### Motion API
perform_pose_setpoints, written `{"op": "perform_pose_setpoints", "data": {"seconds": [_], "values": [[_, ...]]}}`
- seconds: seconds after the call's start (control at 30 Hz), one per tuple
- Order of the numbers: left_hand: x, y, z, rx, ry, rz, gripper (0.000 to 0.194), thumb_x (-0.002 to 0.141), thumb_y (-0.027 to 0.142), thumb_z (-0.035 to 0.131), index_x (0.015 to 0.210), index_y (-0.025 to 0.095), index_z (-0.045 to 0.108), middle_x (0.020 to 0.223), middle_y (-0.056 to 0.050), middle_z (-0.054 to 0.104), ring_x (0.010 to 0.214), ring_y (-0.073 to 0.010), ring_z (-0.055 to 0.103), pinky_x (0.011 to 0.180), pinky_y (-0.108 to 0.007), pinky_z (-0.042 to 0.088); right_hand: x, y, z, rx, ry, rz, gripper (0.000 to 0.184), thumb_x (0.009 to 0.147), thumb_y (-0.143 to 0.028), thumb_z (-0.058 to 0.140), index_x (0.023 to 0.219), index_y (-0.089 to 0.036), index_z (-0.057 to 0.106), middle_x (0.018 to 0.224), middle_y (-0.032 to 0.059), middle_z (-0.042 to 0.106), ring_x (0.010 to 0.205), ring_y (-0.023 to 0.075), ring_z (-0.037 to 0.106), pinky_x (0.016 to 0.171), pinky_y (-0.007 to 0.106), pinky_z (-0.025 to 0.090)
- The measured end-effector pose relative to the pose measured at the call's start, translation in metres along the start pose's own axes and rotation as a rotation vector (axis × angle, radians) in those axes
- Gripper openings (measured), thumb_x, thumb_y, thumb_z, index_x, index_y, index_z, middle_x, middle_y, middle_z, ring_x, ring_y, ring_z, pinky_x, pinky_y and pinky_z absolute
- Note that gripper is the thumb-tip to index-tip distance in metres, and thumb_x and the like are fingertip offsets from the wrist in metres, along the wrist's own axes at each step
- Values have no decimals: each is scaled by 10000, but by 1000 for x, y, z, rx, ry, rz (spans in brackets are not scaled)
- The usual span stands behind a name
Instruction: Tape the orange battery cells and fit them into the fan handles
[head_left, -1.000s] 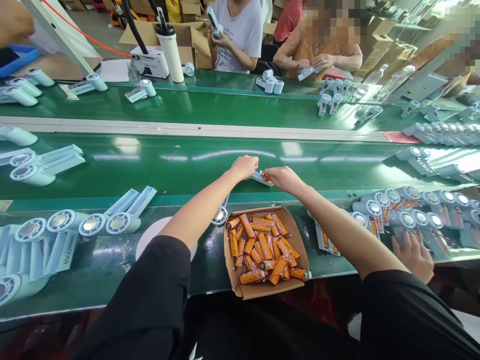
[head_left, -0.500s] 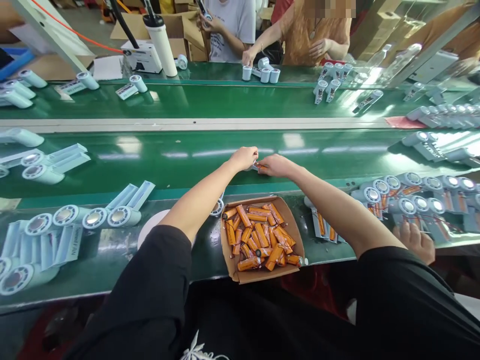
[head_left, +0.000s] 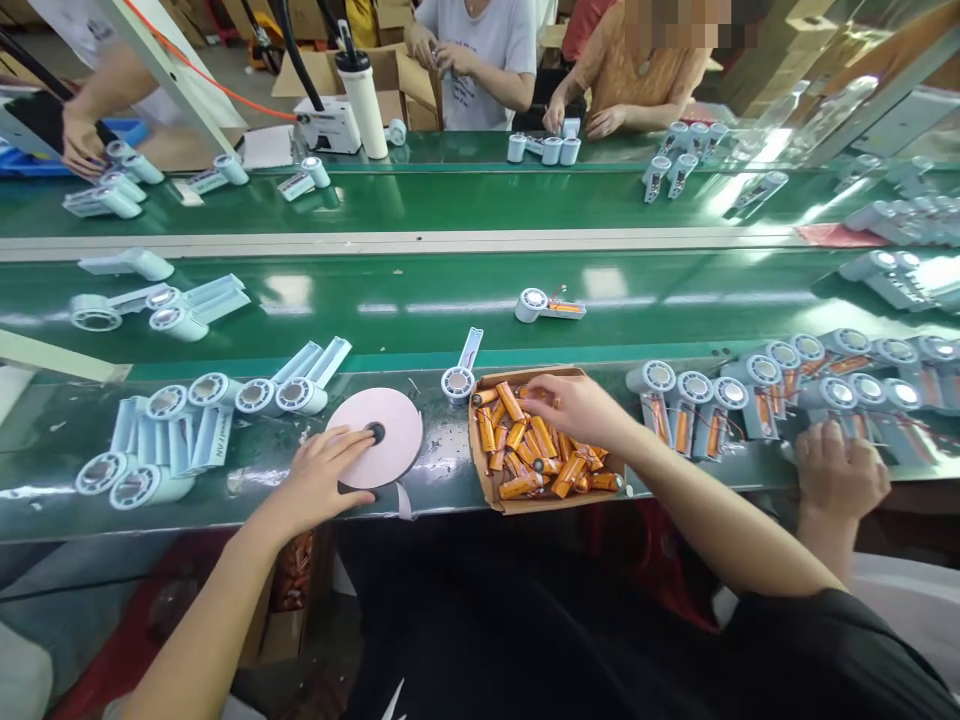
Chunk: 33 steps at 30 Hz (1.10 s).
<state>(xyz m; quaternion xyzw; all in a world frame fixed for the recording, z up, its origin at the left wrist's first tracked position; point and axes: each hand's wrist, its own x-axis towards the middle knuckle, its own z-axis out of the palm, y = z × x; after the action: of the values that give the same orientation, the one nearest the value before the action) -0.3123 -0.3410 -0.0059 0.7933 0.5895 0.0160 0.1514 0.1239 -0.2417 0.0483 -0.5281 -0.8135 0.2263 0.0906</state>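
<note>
My left hand [head_left: 321, 478] lies with fingers spread on a flat pink tape roll [head_left: 390, 425] at the near edge of the green belt [head_left: 420, 300]. My right hand [head_left: 574, 405] reaches into a cardboard tray [head_left: 495, 490] full of orange batteries [head_left: 540, 450], its fingers curled together on one at the back of the pile. A pale blue fan body with an orange battery fitted [head_left: 547, 305] lies alone on the belt beyond the tray. An empty fan half [head_left: 460, 372] rests just left of the tray.
Several pale blue fan shells [head_left: 187, 410] are piled at my left. Several battery-fitted fans [head_left: 750, 395] lie at my right, where another person's hand [head_left: 838, 468] rests. Across the far belt, people handle fan parts [head_left: 544, 148]. A white bottle [head_left: 366, 95] stands there.
Both hands have pulled back from the belt, leaving the fitted fan there. My left hand went to the pink roll and my right into the battery tray.
</note>
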Motion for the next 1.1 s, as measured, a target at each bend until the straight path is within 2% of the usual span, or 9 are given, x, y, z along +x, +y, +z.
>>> {"op": "perform_pose_setpoints", "data": {"seconds": [0.13,0.23,0.33,0.43,0.53,0.63,0.93,1.0,1.1], "values": [[3,5,7,19,-20,-10,676,826,571,736,1433,276,689,1532,-111,637,1495,-448,461,1185,-638,434,19,-30,24,-33,-48,153,240,927,-327,756,1111,-205,661,1057,138,822,1049,339,776,862,399,576],[-7,6,5,-33,48,45,653,847,598,722,1387,233,708,1445,-136,688,1446,-430,497,1136,-582,495,19,-19,19,441,55,190,350,871,-301,804,1156,-243,609,1060,73,822,999,273,783,880,399,596],[-23,16,5,-64,257,75,658,882,646,694,1370,206,696,1367,-151,711,1364,-408,531,1097,-549,516,1,-11,11,1047,181,146,609,729,-372,926,1240,-289,606,987,-16,786,858,195,770,842,373,629],[-29,46,4,-59,438,137,640,890,629,717,1359,194,687,1288,-153,726,1255,-384,548,1038,-517,522,-19,-26,12,1330,275,112,539,629,-390,1003,1064,-270,709,927,-39,754,829,161,759,843,340,643],[-23,81,1,-35,525,243,631,875,586,763,1361,190,689,1259,-144,743,1129,-346,567,975,-474,511,-32,-53,21,1410,295,162,430,651,-433,1003,943,-231,760,967,14,803,881,198,796,848,351,663],[-16,104,0,9,565,268,586,878,534,774,1357,204,703,1259,-138,758,1044,-317,598,953,-465,480,-39,-73,31,1409,321,183,461,728,-518,949,1057,-234,797,1015,64,839,937,259,822,867,418,684],[-18,117,9,71,626,254,517,879,495,779,1331,246,752,1198,-102,791,998,-313,569,962,-474,433,-43,-99,60,1264,690,189,429,802,-531,876,1137,-268,821,1189,59,830,1147,312,784,1079,503,630],[-18,118,8,80,634,254,518,871,487,788,1334,258,756,1191,-96,790,1004,-317,550,972,-475,426,-44,-105,71,1288,636,201,437,802,-531,875,1150,-272,821,1215,53,823,1171,315,776,1105,510,616],[-19,119,4,113,637,247,491,877,458,778,1335,285,758,1170,-83,794,1013,-322,530,1000,-491,416,-44,-102,77,1334,420,183,446,798,-515,876,1180,-291,817,1233,40,818,1209,313,761,1113,519,610]]}}
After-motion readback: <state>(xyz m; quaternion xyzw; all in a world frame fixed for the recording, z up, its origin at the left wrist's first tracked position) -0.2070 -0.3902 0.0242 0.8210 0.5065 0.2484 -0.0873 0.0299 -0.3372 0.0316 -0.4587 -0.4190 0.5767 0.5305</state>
